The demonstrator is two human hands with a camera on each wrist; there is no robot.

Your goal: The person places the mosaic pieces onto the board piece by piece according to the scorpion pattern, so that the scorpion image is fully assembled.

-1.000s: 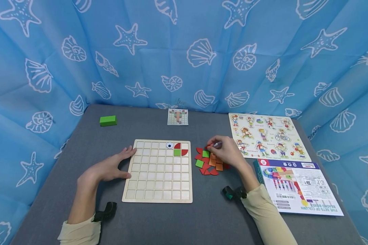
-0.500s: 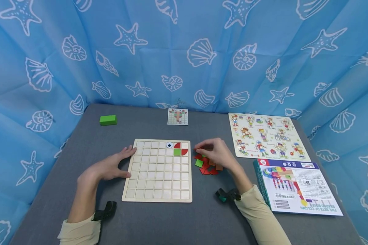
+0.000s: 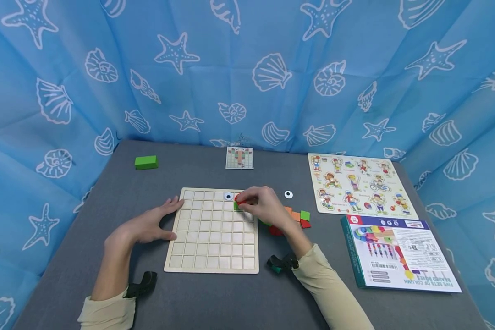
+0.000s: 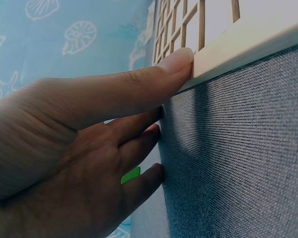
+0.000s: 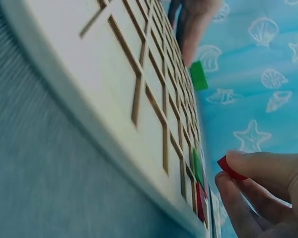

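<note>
A square wooden grid board (image 3: 202,250) lies on the table. My left hand (image 3: 150,224) rests at its left edge, thumb on the rim and fingers extended along the side, as the left wrist view shows. Over the board's upper right corner, my right hand (image 3: 266,206) pinches a small red tile (image 5: 231,168) between thumb and fingers. Set in the top rows are a round eye tile (image 3: 228,196) and a green square tile (image 3: 237,206), partly covered by the right hand. A red tile (image 5: 200,202) sits in the grid near it.
Right of the board lies a pile of red, orange and green tiles (image 3: 296,216), partly under the right forearm. A second eye tile (image 3: 288,194) is behind it. A pattern card (image 3: 239,158), green block (image 3: 146,162), sports picture board (image 3: 359,183) and bead box (image 3: 404,254) stand around.
My right hand has moved left from the tile pile to above the board's upper right corner, carrying a red tile. The second eye tile is now uncovered. The left hand stays put.
</note>
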